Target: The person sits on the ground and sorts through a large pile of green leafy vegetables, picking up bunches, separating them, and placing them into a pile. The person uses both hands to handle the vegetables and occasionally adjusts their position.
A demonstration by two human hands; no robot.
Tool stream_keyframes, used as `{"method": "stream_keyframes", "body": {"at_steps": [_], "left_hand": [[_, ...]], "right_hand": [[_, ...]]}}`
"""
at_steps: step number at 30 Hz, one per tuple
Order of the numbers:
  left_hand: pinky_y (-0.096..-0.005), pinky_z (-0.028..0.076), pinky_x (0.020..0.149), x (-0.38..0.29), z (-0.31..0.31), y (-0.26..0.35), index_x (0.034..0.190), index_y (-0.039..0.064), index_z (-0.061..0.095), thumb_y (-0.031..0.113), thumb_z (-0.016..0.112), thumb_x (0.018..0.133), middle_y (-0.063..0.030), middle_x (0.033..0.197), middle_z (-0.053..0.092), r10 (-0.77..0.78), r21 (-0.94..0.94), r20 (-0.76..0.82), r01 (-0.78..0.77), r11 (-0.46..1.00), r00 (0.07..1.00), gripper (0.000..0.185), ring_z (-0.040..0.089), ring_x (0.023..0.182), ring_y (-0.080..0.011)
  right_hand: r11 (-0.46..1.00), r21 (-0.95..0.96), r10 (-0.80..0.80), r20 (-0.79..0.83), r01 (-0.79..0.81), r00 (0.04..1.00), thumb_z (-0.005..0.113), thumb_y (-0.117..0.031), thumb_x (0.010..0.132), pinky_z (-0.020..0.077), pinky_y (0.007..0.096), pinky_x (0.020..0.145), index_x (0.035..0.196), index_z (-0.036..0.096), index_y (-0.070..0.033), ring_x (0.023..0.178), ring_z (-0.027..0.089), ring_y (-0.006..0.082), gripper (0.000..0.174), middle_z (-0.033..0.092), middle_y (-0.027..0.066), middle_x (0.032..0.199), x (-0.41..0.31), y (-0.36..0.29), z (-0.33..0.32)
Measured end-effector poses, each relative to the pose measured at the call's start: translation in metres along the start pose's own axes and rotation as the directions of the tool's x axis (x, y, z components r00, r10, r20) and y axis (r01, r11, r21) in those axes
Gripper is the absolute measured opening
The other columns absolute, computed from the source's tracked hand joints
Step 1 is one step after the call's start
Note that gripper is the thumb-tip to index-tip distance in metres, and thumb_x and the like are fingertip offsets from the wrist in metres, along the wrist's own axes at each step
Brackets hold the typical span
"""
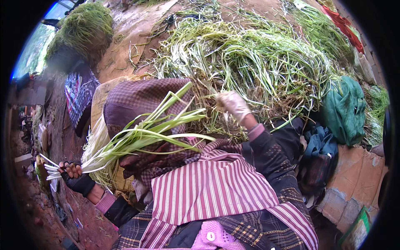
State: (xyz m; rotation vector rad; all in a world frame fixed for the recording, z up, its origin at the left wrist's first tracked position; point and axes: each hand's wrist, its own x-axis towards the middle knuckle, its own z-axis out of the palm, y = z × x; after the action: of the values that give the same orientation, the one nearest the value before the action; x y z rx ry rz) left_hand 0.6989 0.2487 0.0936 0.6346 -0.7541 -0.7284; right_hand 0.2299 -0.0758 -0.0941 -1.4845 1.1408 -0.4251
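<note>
My left hand [76, 177], in a black fingerless glove, grips a bunch of long green-leaved stalks [150, 132], probably spring onions, near their white ends. The white ends stick out to the left past my fingers, and the leaves fan across my cloth-covered lap. Beneath the bunch, more pale stalks [98, 147] lie along a yellowish wrapped bundle [101, 93]. My right hand [232, 104], in a whitish glove, is over the near edge of a large heap of similar stalks [250, 62]. It is blurred, and I cannot tell whether it holds anything. A purple checked cloth [143, 97] covers my lap.
A green sack [345, 109] and a dark blue bag [318, 153] are at my right, by flattened cardboard [350, 184]. Another green pile [84, 28] stands at far left. A patterned cloth [79, 97] lies below it. Brown sheeting [125, 40] covers the ground ahead.
</note>
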Motion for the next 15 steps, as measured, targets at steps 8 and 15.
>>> {"method": "stream_keyframes", "body": {"at_steps": [8, 15], "left_hand": [[-0.0233, 0.028, 0.036, -0.003, -0.019, 0.003, 0.093, 0.007, 0.049, 0.03, 0.037, 0.102, -0.0007, 0.056, 0.045, 0.009, 0.026, -0.078, -0.007, 1.0, 0.997, 0.028, 0.031, 0.036, -0.0073], [-0.0236, 0.03, 0.036, 0.001, -0.004, -0.002, 0.096, 0.006, 0.049, 0.03, 0.037, 0.102, -0.0006, 0.057, 0.045, -0.007, 0.058, -0.027, 0.009, 0.998, 1.0, 0.028, 0.032, 0.037, -0.0073]], "right_hand": [[0.926, -0.337, -0.279, -0.307, 0.17, 0.91, 0.067, -0.013, 0.083, 0.0494, 0.0259, 0.075, 0.107, 0.065, -0.004, 0.085, 0.062, 0.0146, 0.026, 0.066, 0.0089, 0.096, -0.042, -0.052, -0.056], [0.695, -0.155, -0.718, -0.09, 0.702, 0.69, 0.067, -0.006, 0.078, 0.0522, 0.0297, 0.079, 0.118, 0.059, -0.008, 0.093, 0.064, 0.0238, 0.041, 0.063, 0.0132, 0.106, -0.05, -0.106, -0.002]]}}
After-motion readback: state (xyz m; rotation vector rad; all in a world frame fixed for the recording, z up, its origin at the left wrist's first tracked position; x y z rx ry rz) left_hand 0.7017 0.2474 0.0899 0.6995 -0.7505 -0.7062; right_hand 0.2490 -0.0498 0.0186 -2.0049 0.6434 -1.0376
